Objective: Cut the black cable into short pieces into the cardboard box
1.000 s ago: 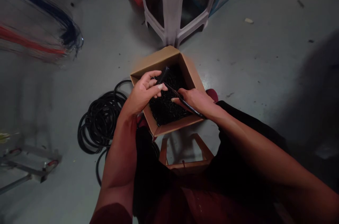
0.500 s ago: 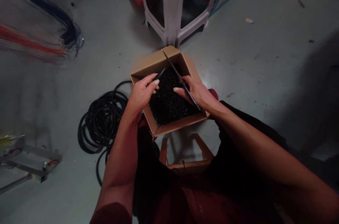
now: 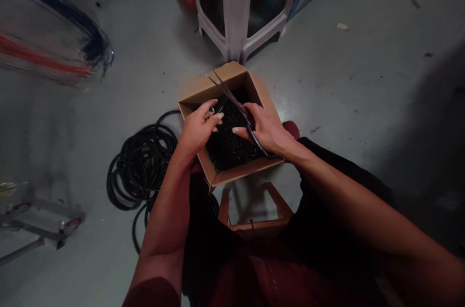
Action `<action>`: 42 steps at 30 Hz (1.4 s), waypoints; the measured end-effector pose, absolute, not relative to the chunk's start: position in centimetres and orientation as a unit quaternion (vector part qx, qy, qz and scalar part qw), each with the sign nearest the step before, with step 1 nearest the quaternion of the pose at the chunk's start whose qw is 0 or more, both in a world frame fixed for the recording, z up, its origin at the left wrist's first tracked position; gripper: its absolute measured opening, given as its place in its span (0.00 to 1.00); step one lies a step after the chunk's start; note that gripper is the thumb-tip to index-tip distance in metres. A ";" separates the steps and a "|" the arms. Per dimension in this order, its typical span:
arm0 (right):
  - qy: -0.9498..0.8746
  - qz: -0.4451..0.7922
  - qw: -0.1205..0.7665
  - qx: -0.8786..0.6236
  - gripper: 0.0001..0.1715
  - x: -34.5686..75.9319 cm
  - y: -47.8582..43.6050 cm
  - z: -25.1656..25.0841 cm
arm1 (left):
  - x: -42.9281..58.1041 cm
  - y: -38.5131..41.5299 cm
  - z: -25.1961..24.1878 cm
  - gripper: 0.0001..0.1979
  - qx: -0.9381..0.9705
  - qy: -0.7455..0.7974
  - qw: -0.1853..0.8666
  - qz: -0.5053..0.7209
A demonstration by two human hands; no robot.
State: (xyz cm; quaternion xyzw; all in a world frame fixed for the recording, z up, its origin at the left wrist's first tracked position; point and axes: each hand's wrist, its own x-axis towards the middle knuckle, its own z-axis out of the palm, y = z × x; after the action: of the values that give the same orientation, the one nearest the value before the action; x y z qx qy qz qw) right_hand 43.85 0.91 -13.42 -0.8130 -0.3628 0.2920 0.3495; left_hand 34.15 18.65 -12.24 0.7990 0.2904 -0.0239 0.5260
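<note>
A cardboard box (image 3: 227, 73) holds a mass of small black pieces (image 3: 234, 145). Over its left side, my left hand (image 3: 201, 124) has its thumb and fingers curled around a short black ribbed tube (image 3: 221, 109), partly hidden by the fingers. My right hand (image 3: 262, 128), above the right part of the box, grips long dark scissors (image 3: 232, 97). Their blades are spread and point to the upper left, near the tube but apart from it. A dark, ribbed-looking handle loop curves below my right palm.
Coiled black tubing (image 3: 141, 166) lies on the floor left of the box. A pale plastic stool (image 3: 236, 11) stands beyond it. Blue and red wire bundles (image 3: 54, 2) are at the upper left, above a metal wheeled frame (image 3: 39, 224). A wooden stool (image 3: 254, 223) is below the box.
The scissors' blades have opened and swung toward the left. My right hand has shifted slightly left. My left hand has turned a little, and less of the ribbed tube sticks out from its fingers.
</note>
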 end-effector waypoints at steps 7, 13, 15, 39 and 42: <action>-0.359 0.215 0.283 -0.863 0.31 44.0 1.1 -13.6 | 34.2 18.2 -11.7 0.19 0.706 0.283 0.649 -0.016; -0.351 0.278 0.293 -0.845 0.25 44.2 1.0 -13.4 | 34.0 18.3 -11.1 0.18 0.709 0.295 0.640 0.003; -0.352 0.291 0.293 -0.840 0.24 44.4 1.0 -13.5 | 33.9 18.4 -11.1 0.18 0.714 0.295 0.635 0.001; -0.282 0.447 0.420 -0.738 0.27 43.5 1.0 -11.7 | 33.8 19.2 -12.1 0.14 0.744 0.286 0.600 0.069; -0.286 0.445 0.414 -0.741 0.27 43.6 1.0 -11.6 | 33.8 19.2 -12.1 0.13 0.761 0.278 0.583 0.067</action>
State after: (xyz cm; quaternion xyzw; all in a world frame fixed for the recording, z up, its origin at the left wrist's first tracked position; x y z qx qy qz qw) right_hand 43.60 0.97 -11.56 -0.7412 -0.2858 0.4448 0.4136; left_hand 33.76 19.23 -12.06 0.7606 0.2784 0.0667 0.5827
